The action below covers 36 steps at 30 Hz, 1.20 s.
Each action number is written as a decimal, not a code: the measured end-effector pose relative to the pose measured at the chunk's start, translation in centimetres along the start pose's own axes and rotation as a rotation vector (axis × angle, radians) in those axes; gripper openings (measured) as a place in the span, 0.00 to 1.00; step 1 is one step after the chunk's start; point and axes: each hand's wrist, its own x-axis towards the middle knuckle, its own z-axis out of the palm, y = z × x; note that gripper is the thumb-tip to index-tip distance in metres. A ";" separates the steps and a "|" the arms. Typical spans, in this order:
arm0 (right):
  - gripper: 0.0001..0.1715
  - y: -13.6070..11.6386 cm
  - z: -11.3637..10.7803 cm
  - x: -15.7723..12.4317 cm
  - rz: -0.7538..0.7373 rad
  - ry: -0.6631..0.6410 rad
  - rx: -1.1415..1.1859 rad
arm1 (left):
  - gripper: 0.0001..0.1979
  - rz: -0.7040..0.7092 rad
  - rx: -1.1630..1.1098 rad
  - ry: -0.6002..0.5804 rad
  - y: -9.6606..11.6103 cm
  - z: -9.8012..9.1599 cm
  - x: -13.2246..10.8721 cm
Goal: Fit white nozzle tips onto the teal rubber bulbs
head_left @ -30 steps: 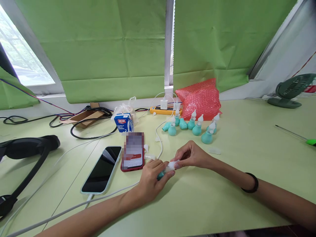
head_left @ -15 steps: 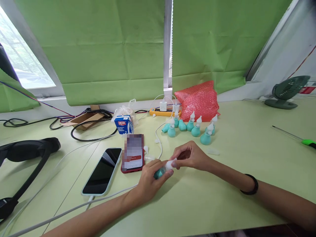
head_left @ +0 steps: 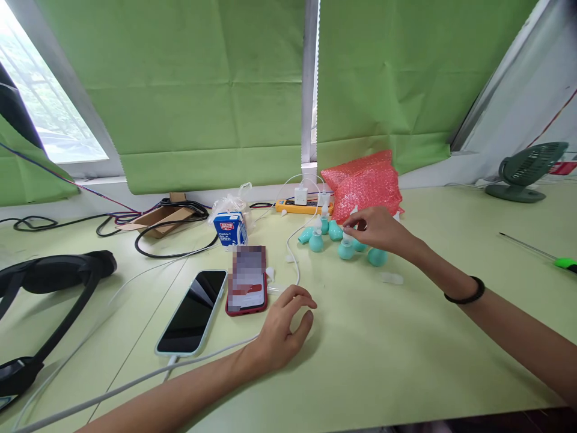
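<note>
My right hand (head_left: 381,231) pinches the clear nozzle of a teal squeeze bulb (head_left: 346,249), a nasal aspirator by its look, which stands upright among the others. Several like it are around: one upright bulb (head_left: 316,242) to its left, a bulb lying on its side (head_left: 305,234), and another bulb (head_left: 377,257) below my right wrist. My fingers hide some of their nozzles. My left hand (head_left: 288,325) rests on the table with fingers loosely curled and apart, holding nothing. Just beyond its fingers lies a clear plastic piece (head_left: 274,290).
A phone in a red case (head_left: 247,282) and a pale-cased phone (head_left: 192,313) lie left of my hands. Behind stand a milk carton (head_left: 231,230), an orange power strip (head_left: 297,207) and a red bubble-wrap bag (head_left: 367,183). To the right are a screwdriver (head_left: 563,263) and a fan (head_left: 525,171).
My right hand has carried the bulb from my left hand up and right to the group of bulbs. My left hand has let go and opened.
</note>
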 end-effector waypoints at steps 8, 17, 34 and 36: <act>0.12 -1.4 0.7 0.0 0.028 0.144 -0.361 | 0.08 0.062 0.070 -0.058 0.0 0.1 -0.2; 0.12 -7.4 6.9 0.3 -0.536 -0.200 0.032 | 0.09 0.277 0.241 -0.190 0.3 0.1 -0.5; 0.10 -8.2 10.2 -0.5 -0.559 -0.345 0.003 | 0.09 0.265 0.259 -0.139 0.2 0.2 -0.7; 0.10 -7.4 9.6 -0.8 -0.562 -0.320 0.043 | 0.07 0.190 0.225 -0.083 0.1 0.3 -0.7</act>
